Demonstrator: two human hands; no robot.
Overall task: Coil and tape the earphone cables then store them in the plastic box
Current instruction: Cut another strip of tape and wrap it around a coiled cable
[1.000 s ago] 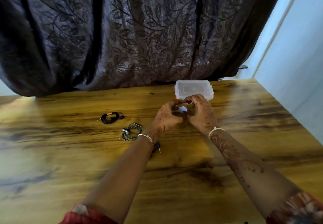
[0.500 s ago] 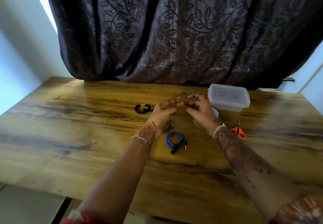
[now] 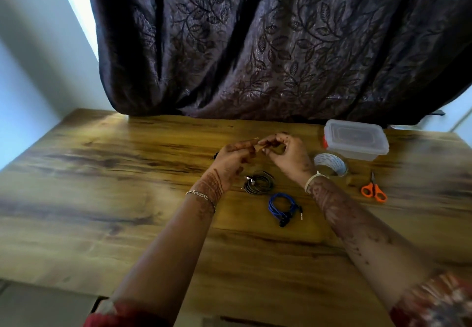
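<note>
My left hand (image 3: 233,159) and my right hand (image 3: 287,154) are raised close together above the table, both pinching a short piece of tape (image 3: 256,140) between their fingertips. Below them a grey-black earphone coil (image 3: 259,183) lies on the wood. A blue earphone coil (image 3: 283,206) lies nearer to me, its plug pointing right. Only the tip of a third, black earphone (image 3: 214,156) shows behind my left hand. The clear plastic box (image 3: 355,139) stands at the back right with its lid on. The tape roll (image 3: 331,164) sits just in front of it.
Orange-handled scissors (image 3: 374,191) lie right of the tape roll. The wooden table (image 3: 107,199) has its left edge and near edge in view. A dark leaf-patterned curtain (image 3: 281,46) hangs along the far side of the table.
The view has swung left and back, which brings the blue coil, the tape roll and the scissors into sight. My hands stay together on the piece of tape.
</note>
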